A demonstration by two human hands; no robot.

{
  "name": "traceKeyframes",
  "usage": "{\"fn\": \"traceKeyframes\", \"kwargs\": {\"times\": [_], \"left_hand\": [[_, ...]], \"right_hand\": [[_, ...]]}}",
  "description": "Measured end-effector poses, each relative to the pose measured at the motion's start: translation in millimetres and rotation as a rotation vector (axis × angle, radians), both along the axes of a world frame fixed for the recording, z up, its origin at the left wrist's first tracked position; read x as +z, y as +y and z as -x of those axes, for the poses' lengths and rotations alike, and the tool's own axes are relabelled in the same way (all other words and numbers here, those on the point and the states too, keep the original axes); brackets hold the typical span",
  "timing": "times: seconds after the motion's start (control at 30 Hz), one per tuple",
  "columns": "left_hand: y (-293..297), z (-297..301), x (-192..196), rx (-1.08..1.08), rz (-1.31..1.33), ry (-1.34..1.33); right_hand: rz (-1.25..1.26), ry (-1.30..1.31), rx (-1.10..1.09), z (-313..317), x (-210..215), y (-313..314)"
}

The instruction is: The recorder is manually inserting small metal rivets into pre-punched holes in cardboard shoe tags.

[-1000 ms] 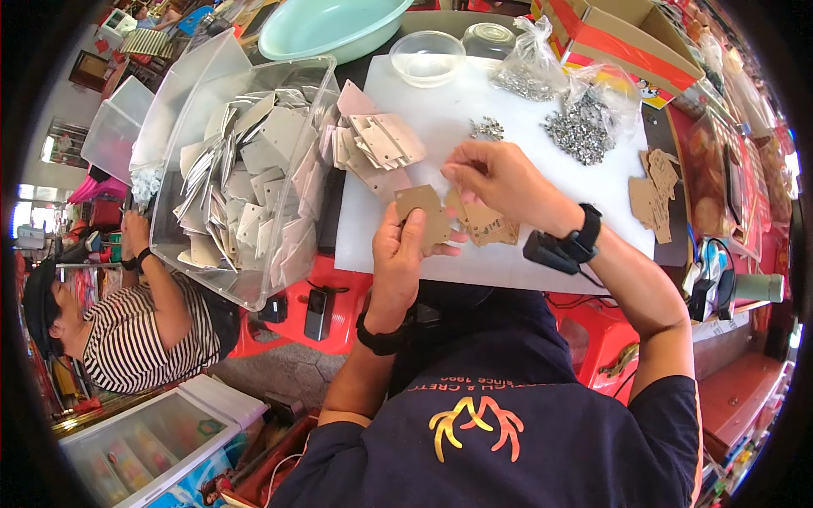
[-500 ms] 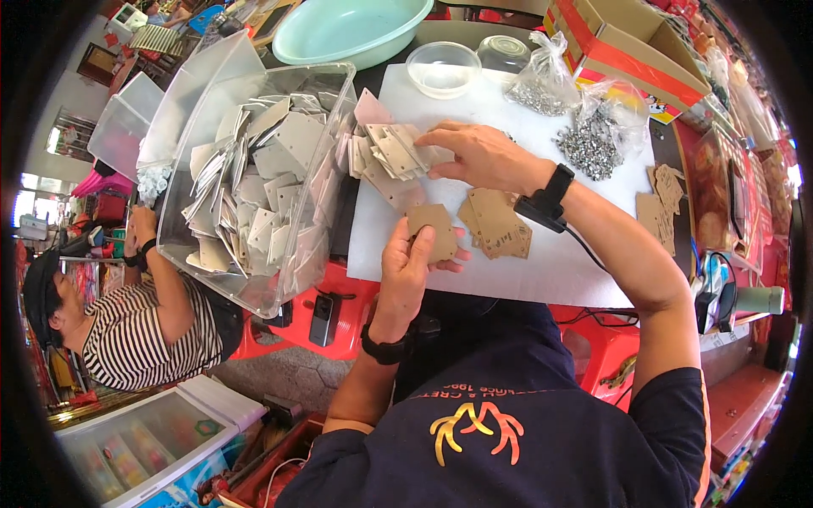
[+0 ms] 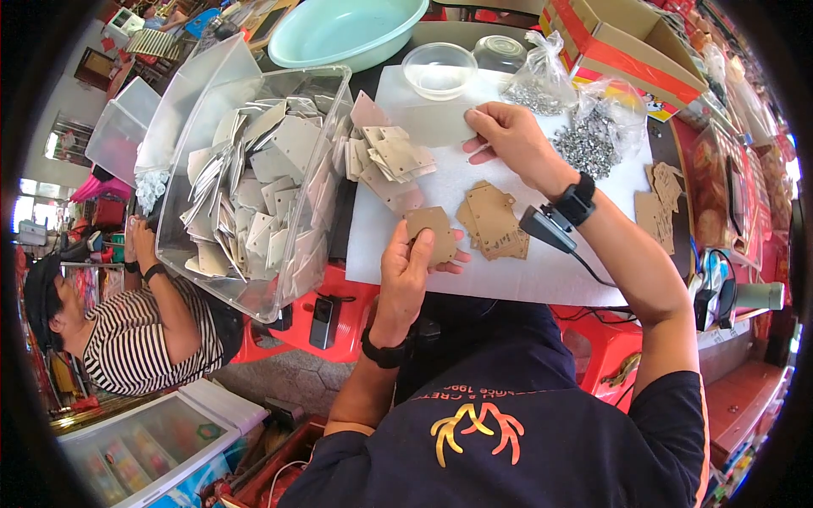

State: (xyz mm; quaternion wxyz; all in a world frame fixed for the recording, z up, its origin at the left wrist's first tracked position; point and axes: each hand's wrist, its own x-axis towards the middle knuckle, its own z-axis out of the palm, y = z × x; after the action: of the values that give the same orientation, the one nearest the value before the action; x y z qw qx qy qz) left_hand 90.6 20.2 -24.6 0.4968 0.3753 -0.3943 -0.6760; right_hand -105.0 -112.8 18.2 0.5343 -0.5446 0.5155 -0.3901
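Note:
My left hand (image 3: 405, 275) is closed round a brown card (image 3: 430, 233) with small holes, above the near edge of the white sheet. My right hand (image 3: 512, 144) is raised above the middle of the sheet, thumb and fingers closed on a pale grey card (image 3: 436, 124) that looks smeared. Just left of that card lies a loose pile of pale cards (image 3: 398, 157) with punched holes. Between my hands and a little to the right rests a stack of brown cards (image 3: 491, 222), some with dark print.
At the left a clear plastic bin (image 3: 334, 127) holds many pale cards. A clear bowl (image 3: 439, 72), a pale blue basin (image 3: 347, 38), metal pieces (image 3: 586, 148) spilling from a bag, and a cardboard box (image 3: 631, 55) stand farther back. A person in stripes (image 3: 144, 334) sits at left.
My right hand has left the pale pile, moving right and slightly away from me, with a pale card in its fingers. My left hand has stayed almost still with the brown card.

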Motion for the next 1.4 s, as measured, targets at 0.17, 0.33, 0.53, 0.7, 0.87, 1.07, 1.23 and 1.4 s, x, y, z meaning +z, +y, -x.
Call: {"fn": "traceKeyframes", "kwargs": {"times": [0.17,0.33,0.53,0.7,0.87,1.07,1.23,1.4], "left_hand": [[0,4,5,0.008,0.001,-0.003],[-3,13,15,0.099,0.105,0.055],[-7,24,28,0.210,0.229,0.174],[-11,31,27,0.243,0.152,0.180],[-12,40,36,0.286,0.143,0.192],[-15,39,38,0.264,0.142,0.191],[-17,38,38,0.269,0.176,0.138],[-19,34,33,0.305,0.224,0.018]], "right_hand": [[-0.218,-0.235,0.000,18,18,31],[-0.162,-0.262,-0.040,30,29,67],[0.024,-0.169,-0.088,36,21,105],[0.104,-0.113,-0.150,23,8,125],[0.260,-0.094,-0.153,7,5,135],[0.405,-0.018,-0.062,7,4,138],[0.294,-0.041,0.023,8,9,139],[-0.049,-0.360,0.047,8,0,133]]}}
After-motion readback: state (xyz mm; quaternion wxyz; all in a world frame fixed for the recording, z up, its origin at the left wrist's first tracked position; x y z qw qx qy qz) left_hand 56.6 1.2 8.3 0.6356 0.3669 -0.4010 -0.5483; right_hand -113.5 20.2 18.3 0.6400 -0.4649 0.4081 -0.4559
